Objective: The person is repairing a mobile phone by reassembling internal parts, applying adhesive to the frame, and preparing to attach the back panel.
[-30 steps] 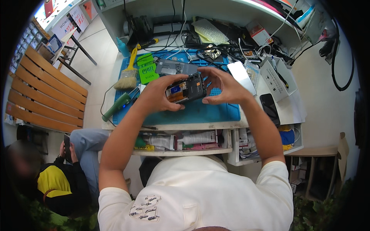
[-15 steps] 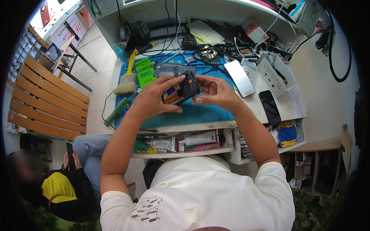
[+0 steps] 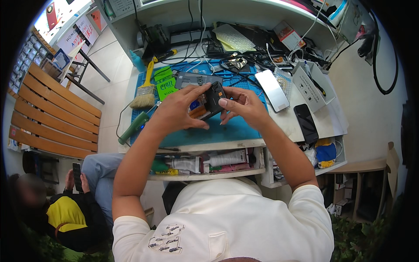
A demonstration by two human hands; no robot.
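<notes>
Above the blue work mat (image 3: 205,134) I hold a black smartphone (image 3: 214,101) with its back off, tilted, so inner parts and an orange-brown ribbon show. My left hand (image 3: 175,110) is closed round its left side, fingers along the top and thumb below. My right hand (image 3: 245,107) pinches the right edge, thumb on the black inner cover and fingertips partly hidden behind. Just beyond the phone lies a grey phone panel (image 3: 188,80). Left of it are a green packet (image 3: 165,85) and a wide yellow-handled brush (image 3: 144,94).
A green cylindrical tool (image 3: 133,128) lies at the mat's left edge. To the right are a silvery phone (image 3: 273,91), a black phone (image 3: 306,124) and a white box (image 3: 310,89). Tangled cables (image 3: 244,59) fill the back. An open drawer (image 3: 209,177) sits below. A person (image 3: 70,209) sits lower left.
My right thumb has moved from beside the phone's edge onto its black inner cover. The phone has turned slightly in my hands. The seated person's phone has shifted a little.
</notes>
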